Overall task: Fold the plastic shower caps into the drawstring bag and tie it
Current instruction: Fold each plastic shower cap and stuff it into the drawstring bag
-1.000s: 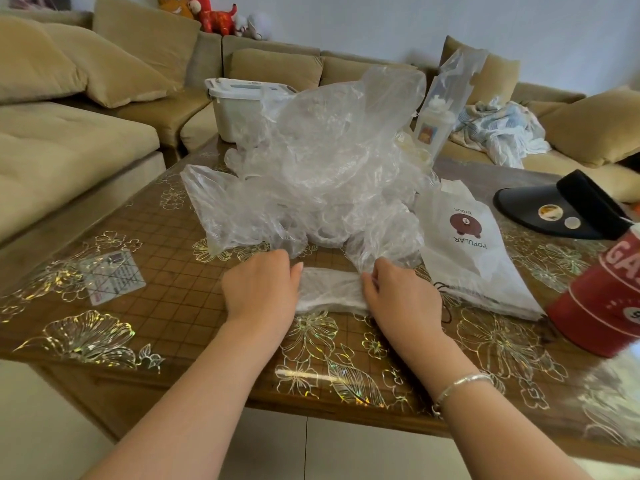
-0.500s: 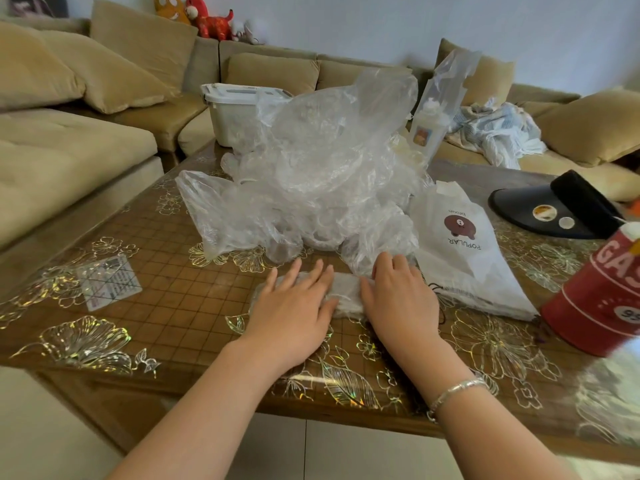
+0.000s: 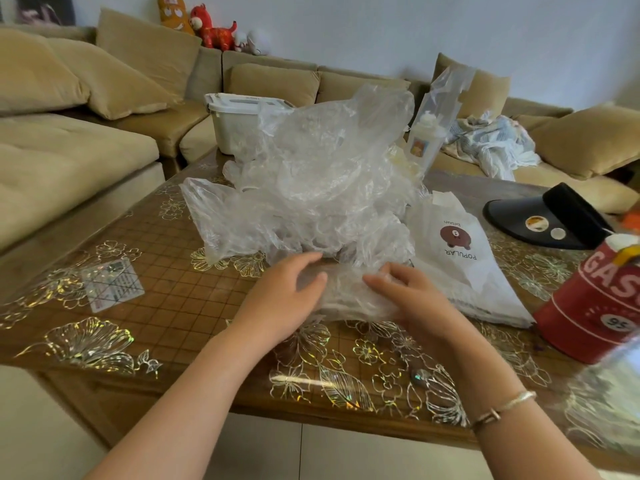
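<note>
The left hand [image 3: 284, 296] and right hand [image 3: 412, 299] are gripping a folded shower cap [image 3: 346, 292]; slippery plastic may be springing open.

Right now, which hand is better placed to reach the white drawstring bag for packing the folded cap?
Probably the right hand. The drawstring bag lies flat just beside it on the table, while the left hand sits on the far side of the folded cap that both hands grip.

Shower caps [image 3: 311, 181]: thin crinkled clear plastic (glossy); table [image 3: 173, 306]: glossy; sofa [image 3: 69, 161]: matt cloth.
</note>
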Demonstrator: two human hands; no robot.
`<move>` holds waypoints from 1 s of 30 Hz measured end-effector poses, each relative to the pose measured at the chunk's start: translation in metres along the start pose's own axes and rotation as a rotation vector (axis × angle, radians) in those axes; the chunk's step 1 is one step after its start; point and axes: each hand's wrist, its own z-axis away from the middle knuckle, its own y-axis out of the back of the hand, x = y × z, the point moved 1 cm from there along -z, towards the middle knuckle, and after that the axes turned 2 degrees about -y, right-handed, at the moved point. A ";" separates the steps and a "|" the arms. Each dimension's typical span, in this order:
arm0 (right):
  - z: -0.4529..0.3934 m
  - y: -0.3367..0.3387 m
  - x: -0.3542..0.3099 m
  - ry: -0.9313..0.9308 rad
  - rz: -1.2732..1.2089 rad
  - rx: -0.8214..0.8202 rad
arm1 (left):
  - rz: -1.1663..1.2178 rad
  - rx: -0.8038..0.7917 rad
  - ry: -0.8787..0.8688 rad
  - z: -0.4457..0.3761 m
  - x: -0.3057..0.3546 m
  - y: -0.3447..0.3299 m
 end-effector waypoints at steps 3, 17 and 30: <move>0.006 0.005 -0.013 -0.003 -0.343 -0.121 | 0.191 0.028 0.000 0.002 0.014 0.013; 0.004 -0.003 -0.006 0.318 0.229 0.248 | 0.832 0.099 0.480 0.018 0.004 0.010; 0.025 -0.021 0.012 0.765 0.989 -0.002 | -0.111 0.381 -0.003 0.030 0.014 0.002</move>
